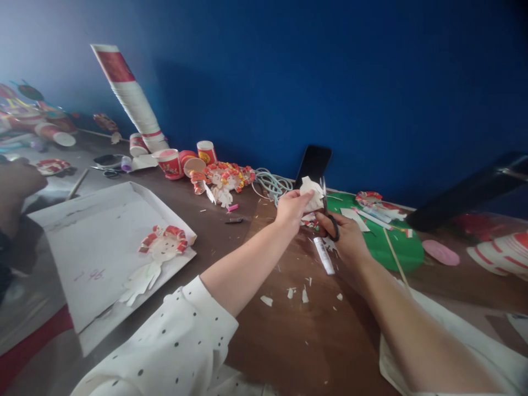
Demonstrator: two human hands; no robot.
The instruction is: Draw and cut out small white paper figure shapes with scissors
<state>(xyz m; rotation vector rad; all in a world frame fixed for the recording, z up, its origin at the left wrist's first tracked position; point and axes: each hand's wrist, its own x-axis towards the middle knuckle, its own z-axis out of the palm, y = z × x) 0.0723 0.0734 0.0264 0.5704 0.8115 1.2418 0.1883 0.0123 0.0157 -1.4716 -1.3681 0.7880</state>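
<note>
Between the fingers of my left hand [292, 210] is a white paper cutout [312, 193] with a jagged edge. My right hand [348, 234] grips black-handled scissors [333, 228], whose blades point upward along the right edge of the paper. Below both hands a white glue tube [324, 256] lies on the brown table. Small white paper scraps [305, 296] are scattered nearer to me. Under the hands, a red-and-white paper piece is partly hidden.
A white box lid [115, 236] with a paper figure [165, 245] lies left. Paper cups [170, 164], a leaning cup stack [134, 104], cables [272, 184] and a phone [313, 163] line the blue wall. A green disc [396, 250] is right. Another person's hand [20, 187] shows far left.
</note>
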